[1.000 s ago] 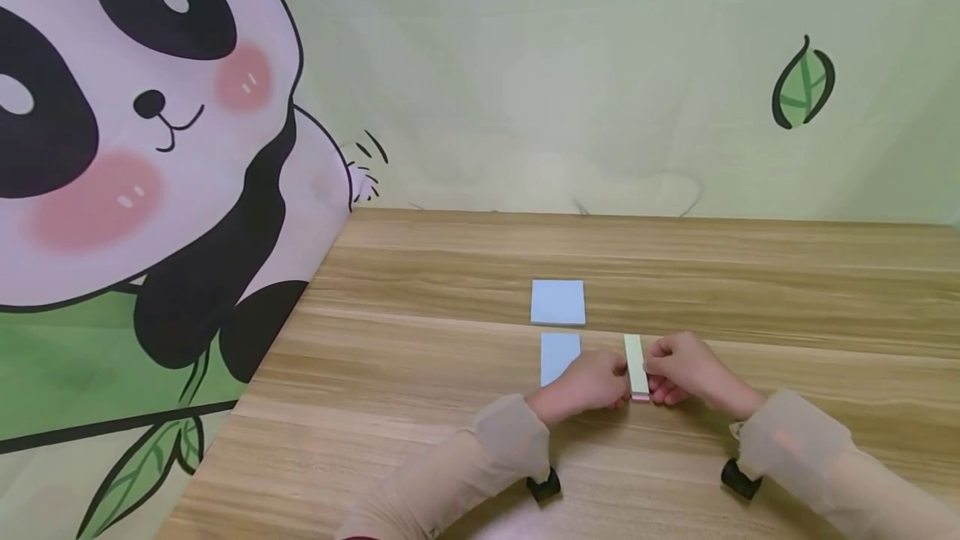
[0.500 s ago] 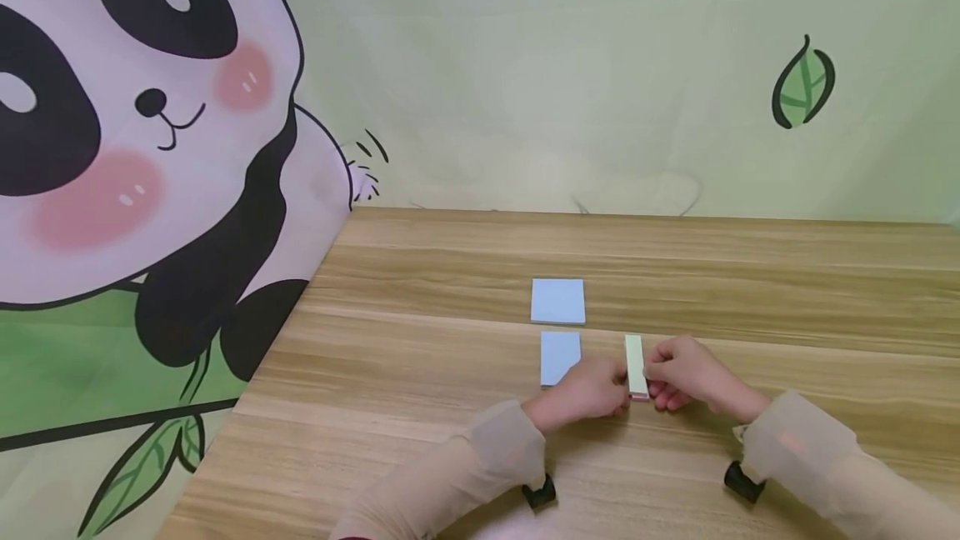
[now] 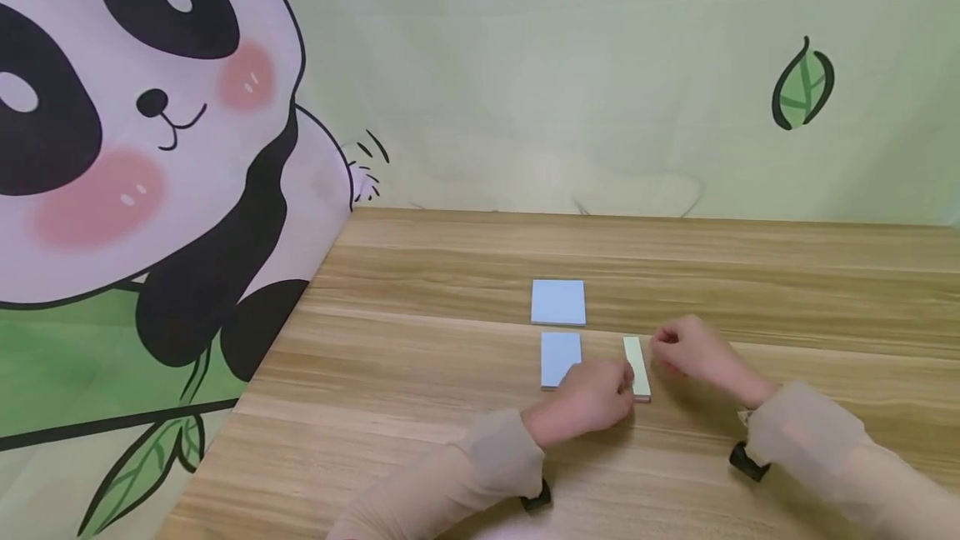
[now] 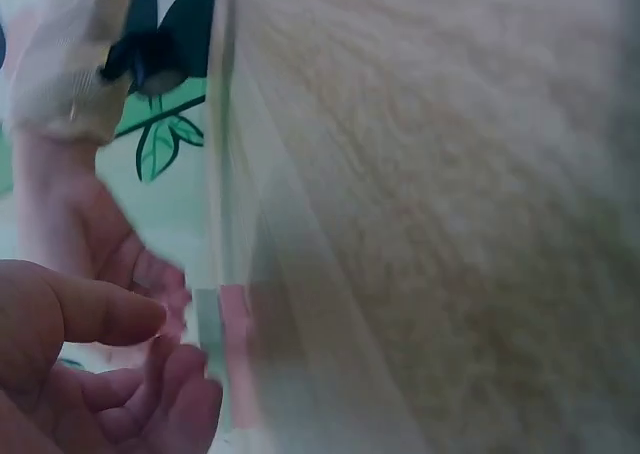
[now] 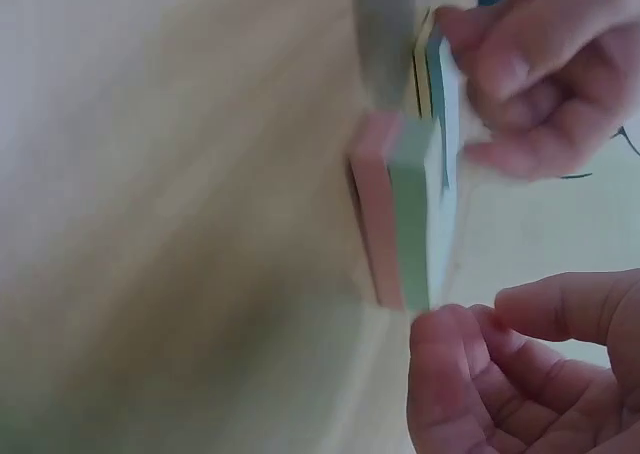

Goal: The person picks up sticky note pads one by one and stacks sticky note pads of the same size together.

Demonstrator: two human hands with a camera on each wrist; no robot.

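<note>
A panda backdrop [image 3: 150,148] hangs beside the wooden table [image 3: 450,373]. On it lie a blue square pad [image 3: 558,302] and, just nearer, a blue sheet [image 3: 559,357]. The left hand [image 3: 592,398] curls its fingers against the near end of the striped sticky-note pad [image 3: 637,367]. The right hand [image 3: 686,354] hovers loosely curled just right of that pad, holding nothing.

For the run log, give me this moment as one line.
left hand: holds sticky pad | right hand: beside pad, apart | two blue notes on table
</note>
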